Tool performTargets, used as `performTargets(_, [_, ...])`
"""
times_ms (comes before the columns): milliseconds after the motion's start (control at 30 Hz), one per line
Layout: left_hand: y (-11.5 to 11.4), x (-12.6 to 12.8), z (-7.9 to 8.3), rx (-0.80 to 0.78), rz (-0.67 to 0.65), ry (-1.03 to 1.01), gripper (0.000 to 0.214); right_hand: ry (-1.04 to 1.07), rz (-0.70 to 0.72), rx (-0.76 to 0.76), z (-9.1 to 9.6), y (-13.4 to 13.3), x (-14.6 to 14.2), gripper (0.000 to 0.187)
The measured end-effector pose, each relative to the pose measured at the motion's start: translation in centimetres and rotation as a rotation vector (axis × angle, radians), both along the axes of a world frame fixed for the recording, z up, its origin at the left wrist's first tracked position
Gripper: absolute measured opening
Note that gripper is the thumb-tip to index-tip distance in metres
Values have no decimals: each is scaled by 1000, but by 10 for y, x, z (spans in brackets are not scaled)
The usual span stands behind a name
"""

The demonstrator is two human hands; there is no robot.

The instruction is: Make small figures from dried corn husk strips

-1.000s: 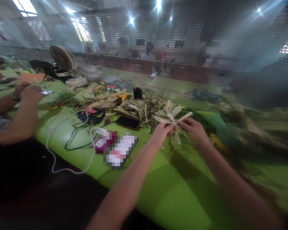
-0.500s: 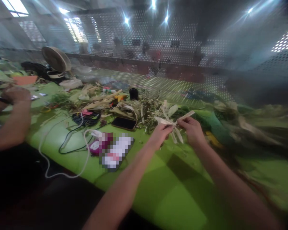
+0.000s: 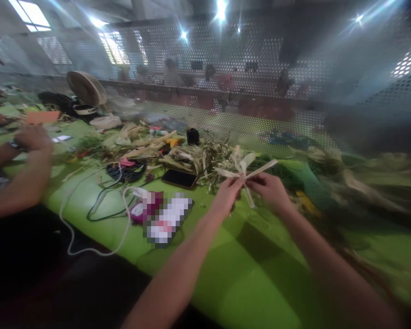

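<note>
Pale dried strips, like corn husk, cross at a centre to make a star-shaped piece [image 3: 248, 161] above the green table [image 3: 239, 283]. My left hand [image 3: 228, 195] pinches this husk piece near its centre from the left. From the right, my right hand [image 3: 269, 186] has its fingers closed on it close to the same crossing, beside a strip that points up and right. One strip hangs down between the hands. Behind them lies a heap of loose dried husks and stalks [image 3: 208, 155].
Left of my hands lie a dark phone [image 3: 179, 178], a magenta packet [image 3: 147, 206], a blurred-out flat item [image 3: 169, 221] and a white cable [image 3: 70, 237]. A co-worker's hands [image 3: 32, 137] are at the far left. A fan [image 3: 85, 87] and perforated panel [image 3: 198, 105] stand behind.
My right hand has moved left and inward, from the outer strip to nearer the crossing. The strips now fan out more widely. The view has shifted slightly.
</note>
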State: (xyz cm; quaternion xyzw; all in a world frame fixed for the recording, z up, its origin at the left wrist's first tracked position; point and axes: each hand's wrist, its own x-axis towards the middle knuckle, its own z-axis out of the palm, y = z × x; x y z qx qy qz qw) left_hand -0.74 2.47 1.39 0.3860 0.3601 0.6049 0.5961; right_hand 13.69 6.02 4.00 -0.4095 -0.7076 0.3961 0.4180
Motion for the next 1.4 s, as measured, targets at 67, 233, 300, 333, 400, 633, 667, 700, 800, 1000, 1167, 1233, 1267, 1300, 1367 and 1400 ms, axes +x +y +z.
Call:
performTargets(67, [-1, -2, 2, 2, 35, 52, 39, -55, -6, 76, -2, 2, 2, 16])
performTargets(233, [1, -3, 3, -19, 68, -29, 34, -195, -46, 245, -1, 3, 4, 14])
performTargets(300, [3, -3, 2, -44, 52, -88, 35, -215, -66, 265, -1, 3, 3, 13])
performTargets(333, [4, -4, 2, -55, 37, -105, 36, -208, -74, 264, -1, 3, 3, 13])
performTargets(400, [5, -4, 1, -69, 8, -112, 37, -164, -81, 236, -2, 3, 2, 14])
performTargets(633, [4, -5, -2, -5, -17, -16, 44, 79, -42, -86, -5, -3, -7, 35])
performTargets(667, [4, -4, -3, 0, -22, -7, 44, 102, -64, -114, -6, -4, -8, 36])
performTargets(700, [4, -3, -4, 1, -30, -7, 44, 127, -76, -131, -7, -4, -9, 36])
performTargets(800, [4, 0, -5, -18, -79, -88, 47, 221, -64, -173, -8, -6, -11, 32])
performTargets(1000, [4, -3, -3, -4, -188, -245, 50, 421, 15, -368, -3, -10, -14, 25])
performTargets(1167, [6, -8, -2, 58, -81, -74, 38, 159, -27, -195, 6, -11, -8, 28])
performTargets(1233, [9, -9, -5, 91, -61, 23, 36, 78, -72, -95, 8, -10, -5, 31])
performTargets(1267, [10, -9, -6, 103, -53, 68, 35, 71, -97, -63, 8, -9, -3, 33])
performTargets(1300, [11, -9, -8, 108, -45, 105, 36, 76, -122, -43, 8, -8, -2, 34])
performTargets(1367, [12, -9, -11, 104, -37, 157, 37, 102, -152, -26, 7, -4, 2, 35])
performTargets(1400, [13, -9, -11, 103, -40, 177, 37, 115, -154, -23, 6, -2, 3, 35])
